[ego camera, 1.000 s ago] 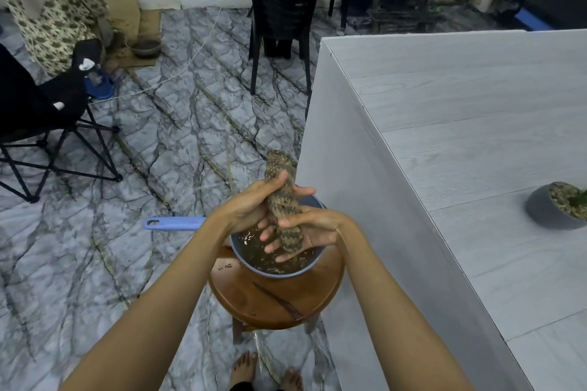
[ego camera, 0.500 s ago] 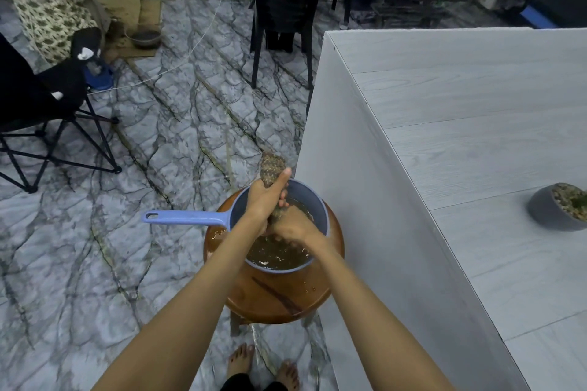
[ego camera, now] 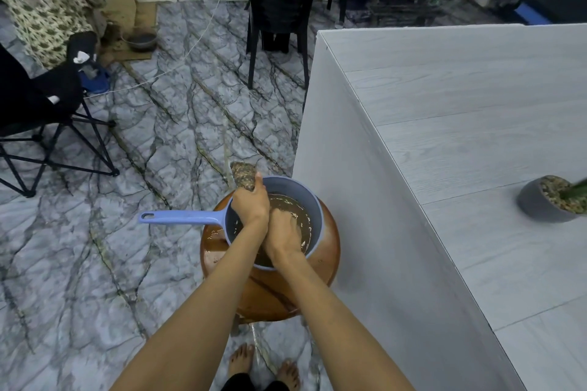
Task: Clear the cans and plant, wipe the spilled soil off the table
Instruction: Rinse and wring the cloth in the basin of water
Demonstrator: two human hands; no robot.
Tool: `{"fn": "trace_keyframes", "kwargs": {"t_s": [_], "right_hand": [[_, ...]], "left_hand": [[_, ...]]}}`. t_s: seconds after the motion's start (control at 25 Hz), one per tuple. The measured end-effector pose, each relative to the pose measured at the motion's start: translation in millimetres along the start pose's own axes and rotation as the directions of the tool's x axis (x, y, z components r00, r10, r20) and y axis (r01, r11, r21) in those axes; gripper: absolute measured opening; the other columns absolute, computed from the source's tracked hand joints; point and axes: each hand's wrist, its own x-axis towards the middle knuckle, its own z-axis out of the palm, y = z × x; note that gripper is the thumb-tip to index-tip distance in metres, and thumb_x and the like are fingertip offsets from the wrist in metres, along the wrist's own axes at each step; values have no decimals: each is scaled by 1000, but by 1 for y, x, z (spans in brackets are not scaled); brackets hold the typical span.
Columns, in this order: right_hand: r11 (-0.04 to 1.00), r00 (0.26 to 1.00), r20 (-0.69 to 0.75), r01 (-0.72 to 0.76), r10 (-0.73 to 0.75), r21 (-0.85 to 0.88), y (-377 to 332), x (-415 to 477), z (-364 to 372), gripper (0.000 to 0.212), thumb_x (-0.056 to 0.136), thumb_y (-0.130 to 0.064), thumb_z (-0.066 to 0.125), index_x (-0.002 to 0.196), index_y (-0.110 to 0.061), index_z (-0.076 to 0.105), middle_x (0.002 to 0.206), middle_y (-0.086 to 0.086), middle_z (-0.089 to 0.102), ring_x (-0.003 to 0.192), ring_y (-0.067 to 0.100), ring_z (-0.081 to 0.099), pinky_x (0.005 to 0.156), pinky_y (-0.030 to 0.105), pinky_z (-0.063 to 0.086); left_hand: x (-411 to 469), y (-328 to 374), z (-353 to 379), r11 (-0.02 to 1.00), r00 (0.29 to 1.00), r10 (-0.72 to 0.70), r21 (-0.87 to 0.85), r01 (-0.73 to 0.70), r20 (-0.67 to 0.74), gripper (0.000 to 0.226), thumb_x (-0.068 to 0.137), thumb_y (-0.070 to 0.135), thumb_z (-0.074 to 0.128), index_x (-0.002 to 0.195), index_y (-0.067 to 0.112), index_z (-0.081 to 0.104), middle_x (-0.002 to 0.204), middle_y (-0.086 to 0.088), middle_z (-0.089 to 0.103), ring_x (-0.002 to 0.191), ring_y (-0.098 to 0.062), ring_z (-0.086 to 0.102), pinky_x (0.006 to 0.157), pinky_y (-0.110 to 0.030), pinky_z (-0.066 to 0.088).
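Brown water in the blue dipper on the wooden stool is entered by both hands, left and right, clamped on a speckled cloth, while the plant is left on the table.

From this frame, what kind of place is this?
Probably a room in a home, used informally: marble-patterned tile floor, stacked black plastic chairs, a folding camp chair, and a blue dipper of muddy water on a wooden stool.
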Motion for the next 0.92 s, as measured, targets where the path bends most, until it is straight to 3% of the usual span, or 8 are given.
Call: {"fn": "trace_keyframes", "kwargs": {"t_s": [0.08,0.24,0.36,0.44,0.52,0.64,0.8,0.92], "right_hand": [[999,999,-21,28,-29,-31,-1,0,-1,22,90,-9,45,101,-5,63,101,19,67,95,38,63,79,43,52],[995,996,-50,73,-76,-72,1,0,-3,21,89,-7,45,98,-5,63,98,18,68,91,37,64,75,41,51],[997,998,-15,59,-60,-58,6,5,-10,22,89,-12,46,95,-3,65,97,18,69,89,36,65,73,41,52],[999,996,84,28,-29,16,11,11,-21,26,86,-22,52,102,-5,65,103,17,69,93,35,64,77,40,52],[989,961,277,-18,-23,144,16,16,-37,41,79,-32,64,114,-10,61,113,12,66,101,32,62,82,39,53],[894,869,483,-133,-103,429,25,15,-66,77,70,-34,77,136,-15,41,134,2,52,122,24,51,101,36,42],[650,897,395,-182,-198,738,28,3,-87,54,78,-35,71,125,-17,53,126,3,59,118,19,55,102,38,39],[500,925,315,-174,-213,848,23,-6,-87,48,81,-23,68,125,-10,54,124,9,60,113,22,58,99,35,45]], "left_hand": [[-2,3,0,1000,999,-1,-20,1,-33,49,90,39,52,91,-7,67,89,-24,67,78,-28,58,78,-34,48],[-6,6,-1,999,999,8,-42,-9,-43,48,90,39,52,96,-6,67,98,-25,68,91,-36,63,82,-37,48],[-11,7,-5,972,992,-32,-226,59,122,44,88,42,55,79,0,68,59,-7,67,58,-26,59,57,-34,50],[-14,12,-10,966,959,-22,-239,93,284,41,87,41,58,63,8,59,38,4,57,46,-16,52,48,-28,46],[-19,21,-16,931,897,-1,-328,163,442,35,87,38,58,67,9,56,44,3,61,48,-14,57,52,-27,52],[-24,35,-31,870,763,37,-397,293,645,28,93,35,48,86,10,60,81,-5,67,75,-16,64,68,-30,54],[-29,43,-54,915,611,147,-341,214,778,23,95,19,44,97,2,59,96,-12,68,89,-22,65,84,-32,55],[-32,48,-61,953,586,180,-287,94,790,30,93,17,48,110,-6,58,104,-15,67,95,-22,64,87,-29,52]]}}
